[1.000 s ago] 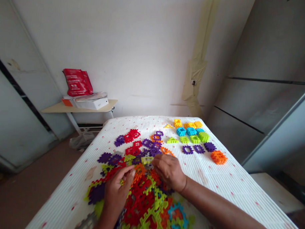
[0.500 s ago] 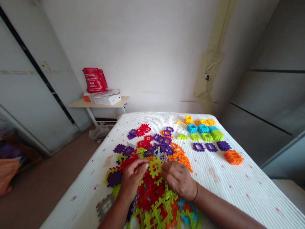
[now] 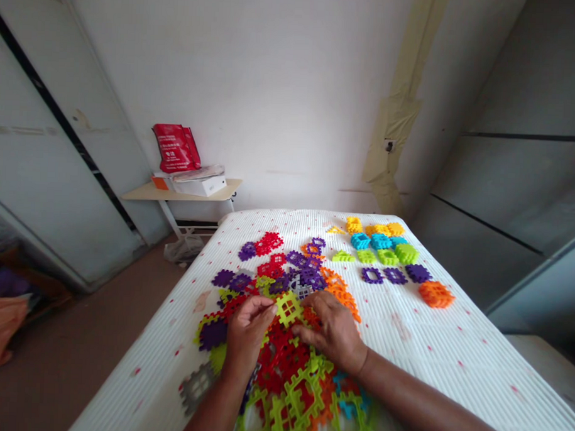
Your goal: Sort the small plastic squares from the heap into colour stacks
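A yellow-green plastic building tile with a window-like grid and notched edges is held up over a heap of loose tiles. My left hand pinches its left edge between thumb and fingers. At its right side is my right hand, thumb and fingers spread around the corner; whether a fingertip touches it I cannot tell. Beneath both hands lie red tiles, with green frame tiles nearer to me. Orange tiles and purple tiles are just beyond my right hand.
Sorted stacks stand at the right: yellow, blue, green, purple and orange. They rest on a bed with a white ribbed cover. Behind left, a small table carries a red bag.
My right hand has opened, its thumb and fingers parting from their closed grip at the tile's right edge. The tile, still in my left hand, has tilted and shifted slightly left.
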Tool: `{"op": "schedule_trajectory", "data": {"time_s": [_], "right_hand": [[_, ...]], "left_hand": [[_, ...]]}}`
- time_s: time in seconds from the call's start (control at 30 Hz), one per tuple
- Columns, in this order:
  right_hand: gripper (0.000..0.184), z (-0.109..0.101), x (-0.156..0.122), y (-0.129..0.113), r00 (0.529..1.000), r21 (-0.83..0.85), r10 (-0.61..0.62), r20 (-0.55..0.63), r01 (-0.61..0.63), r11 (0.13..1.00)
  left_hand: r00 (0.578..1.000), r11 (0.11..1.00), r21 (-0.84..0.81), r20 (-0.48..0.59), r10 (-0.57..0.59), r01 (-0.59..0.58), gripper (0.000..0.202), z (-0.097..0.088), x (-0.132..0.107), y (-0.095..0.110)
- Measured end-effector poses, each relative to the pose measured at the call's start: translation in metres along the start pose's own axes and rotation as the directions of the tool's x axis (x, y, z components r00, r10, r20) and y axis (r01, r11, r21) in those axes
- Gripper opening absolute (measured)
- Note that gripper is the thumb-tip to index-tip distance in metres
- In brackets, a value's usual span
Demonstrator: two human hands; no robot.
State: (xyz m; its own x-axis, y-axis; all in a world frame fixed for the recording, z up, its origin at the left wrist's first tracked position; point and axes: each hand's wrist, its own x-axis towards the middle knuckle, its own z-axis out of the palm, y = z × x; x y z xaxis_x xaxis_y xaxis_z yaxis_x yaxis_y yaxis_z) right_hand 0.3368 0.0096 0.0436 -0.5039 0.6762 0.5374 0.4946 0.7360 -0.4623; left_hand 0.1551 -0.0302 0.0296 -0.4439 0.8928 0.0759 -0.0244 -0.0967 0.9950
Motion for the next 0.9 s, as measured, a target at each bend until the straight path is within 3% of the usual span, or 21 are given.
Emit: {"op": "schedule_trajectory", "data": {"time_s": [0.17, 0.37, 0.5, 0.6, 0.67, 0.8, 0.9], "right_hand": [[0.037, 0.006, 0.001, -0.01, 0.995, -0.122, 0.073, 0.066, -0.064, 0.99], [0.029, 0.002, 0.007, -0.008, 0.992, -0.177, 0.109, 0.06, -0.097, 0.979], [0.02, -0.03, 0.025, 0.035, 0.97, -0.366, 0.231, -0.068, -0.24, 0.899], [0.022, -0.058, 0.036, 0.085, 0.876, -0.538, 0.419, -0.239, -0.479, 0.694], [0.023, -0.069, 0.039, 0.114, 0.815, -0.592, 0.509, -0.279, -0.563, 0.577], [0.025, -0.072, 0.04, 0.145, 0.751, -0.644, 0.595, -0.286, -0.61, 0.461], [0.026, -0.066, 0.042, 0.15, 0.746, -0.67, 0.608, -0.27, -0.6, 0.438]], "left_hand": [[1.0, 0.998, 0.059, -0.002, 0.031, -0.031, 0.024, 0.007, -0.005, 0.001], [0.998, 0.992, 0.11, 0.02, 0.054, -0.056, 0.029, 0.006, -0.006, 0.002], [0.994, 0.984, 0.14, 0.014, 0.106, -0.106, 0.032, 0.001, -0.002, 0.001], [0.991, 0.976, 0.17, 0.015, 0.135, -0.135, 0.032, -0.002, 0.0, 0.0], [0.99, 0.973, 0.185, 0.014, 0.14, -0.14, 0.031, -0.003, 0.001, -0.001], [0.99, 0.962, 0.233, 0.026, 0.141, -0.143, 0.031, -0.006, 0.0, -0.005], [0.988, 0.956, 0.251, 0.035, 0.15, -0.154, 0.031, -0.007, 0.001, -0.008]]}}
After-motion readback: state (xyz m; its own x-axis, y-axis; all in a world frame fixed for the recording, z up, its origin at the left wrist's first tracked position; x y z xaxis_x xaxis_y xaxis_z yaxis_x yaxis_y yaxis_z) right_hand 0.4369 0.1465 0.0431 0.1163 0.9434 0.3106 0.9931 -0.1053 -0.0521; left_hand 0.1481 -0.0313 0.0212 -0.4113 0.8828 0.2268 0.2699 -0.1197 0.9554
